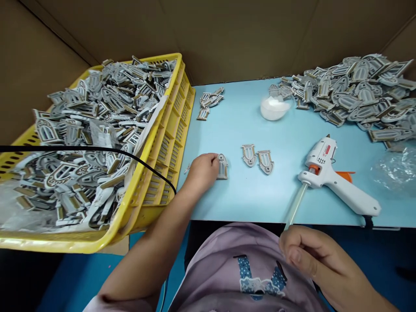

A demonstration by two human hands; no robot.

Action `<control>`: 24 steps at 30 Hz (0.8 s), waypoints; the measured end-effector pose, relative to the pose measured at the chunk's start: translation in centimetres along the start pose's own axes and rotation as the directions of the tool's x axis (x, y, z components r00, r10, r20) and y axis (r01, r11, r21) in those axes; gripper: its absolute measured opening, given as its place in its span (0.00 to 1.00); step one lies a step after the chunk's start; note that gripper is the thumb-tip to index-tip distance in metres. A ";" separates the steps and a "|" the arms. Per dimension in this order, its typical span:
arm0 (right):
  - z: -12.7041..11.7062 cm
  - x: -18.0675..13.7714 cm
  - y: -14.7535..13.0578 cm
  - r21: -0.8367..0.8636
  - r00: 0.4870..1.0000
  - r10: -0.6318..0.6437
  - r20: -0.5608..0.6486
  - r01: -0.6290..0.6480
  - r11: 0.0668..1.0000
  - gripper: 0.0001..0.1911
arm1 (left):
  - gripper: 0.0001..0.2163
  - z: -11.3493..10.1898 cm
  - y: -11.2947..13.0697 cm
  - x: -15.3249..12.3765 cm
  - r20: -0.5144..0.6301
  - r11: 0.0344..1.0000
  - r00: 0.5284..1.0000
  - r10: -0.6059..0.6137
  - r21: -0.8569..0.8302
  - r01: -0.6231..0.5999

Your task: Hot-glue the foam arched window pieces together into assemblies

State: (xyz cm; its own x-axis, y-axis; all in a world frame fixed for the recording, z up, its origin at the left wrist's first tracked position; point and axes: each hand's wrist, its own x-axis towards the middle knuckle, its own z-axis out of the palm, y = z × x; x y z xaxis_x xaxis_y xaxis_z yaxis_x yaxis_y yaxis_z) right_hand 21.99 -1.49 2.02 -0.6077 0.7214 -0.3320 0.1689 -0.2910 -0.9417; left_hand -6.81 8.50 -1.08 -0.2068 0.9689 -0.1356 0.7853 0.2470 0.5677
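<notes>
Hands first: your left hand [203, 172] is on the light blue tabletop [227, 203], fingertips against the left edge of an arched window cutout [222, 167]. That grip looks narrow, but your hand hides part of the piece, so I can't tell if you're pinching it or just touching it. The cutout sits flat, just past your fingers, near the tabletop's front edge.

Your right hand [312, 255] is curled up over your lilac hoodie [247, 260], right at the end of a clear glue stick [296, 206] that runs out from the back of a white hot-glue gun [325, 158]. Can't tell if it's actually gripping the stick.

Two more cutouts [256, 158] lie just right of the one you're on. There's a big heap [351, 86] at the far right and a packed yellow crate [175, 130] on your left.

Step in hand looks like working one cutout at a time. For your next move, I'd say you need that piece steady, and the gun's within easy reach of your right hand.
</notes>
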 end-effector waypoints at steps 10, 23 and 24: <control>-1.7 -1.2 1.1 -0.040 0.998 0.016 -0.057 -0.019 0.999 0.18 | 0.39 0.6 4.8 4.1 0.391 0.715 0.775 0.496 0.323 -0.621; -1.7 0.2 1.1 0.164 0.976 0.084 -0.200 -0.051 0.985 0.15 | 0.17 1.3 3.6 -2.2 0.191 0.869 0.888 0.419 0.198 -0.453; -1.4 0.9 1.0 0.226 0.964 0.092 -0.250 -0.034 0.973 0.14 | 0.17 1.3 4.0 -3.6 0.126 0.924 0.919 0.374 0.037 -0.381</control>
State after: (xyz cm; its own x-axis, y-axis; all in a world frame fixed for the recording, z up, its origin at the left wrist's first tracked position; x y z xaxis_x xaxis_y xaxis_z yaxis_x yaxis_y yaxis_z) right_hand 22.71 -0.29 0.66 -0.3766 0.8256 -0.4201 0.0093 -0.4501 -0.8929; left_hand -2.14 6.01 0.59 0.1768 0.9841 -0.0148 0.8261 -0.1402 0.5458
